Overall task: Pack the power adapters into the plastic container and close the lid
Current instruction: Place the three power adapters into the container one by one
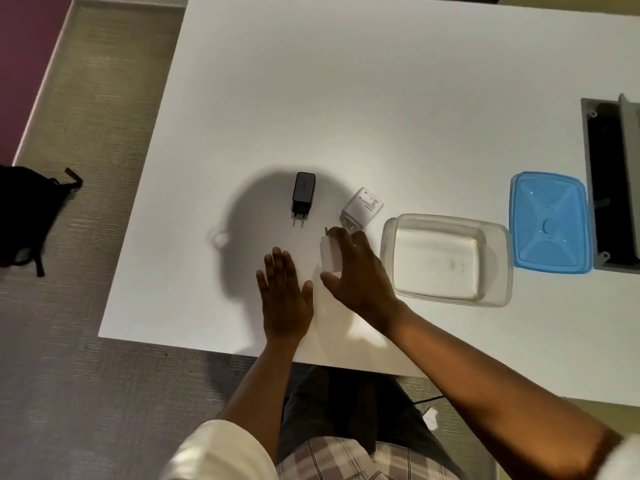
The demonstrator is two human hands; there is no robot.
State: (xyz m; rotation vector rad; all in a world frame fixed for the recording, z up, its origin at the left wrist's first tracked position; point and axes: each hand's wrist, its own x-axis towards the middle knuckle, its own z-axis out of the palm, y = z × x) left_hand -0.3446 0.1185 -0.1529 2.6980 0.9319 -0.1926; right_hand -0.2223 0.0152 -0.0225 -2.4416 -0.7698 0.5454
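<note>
While the left hand [285,296] lies flat and open on the table [346,98], palm down, fingers spread, holding nothing, the right hand [356,271] reaches across from the right and curls around a white adapter [329,256], thumb below, fingers over the top. Just beyond it lie a second white adapter [363,206] and a black one [302,194]. Right of the hand sits the open container [446,259], the blue lid [550,221] beside it.
</note>
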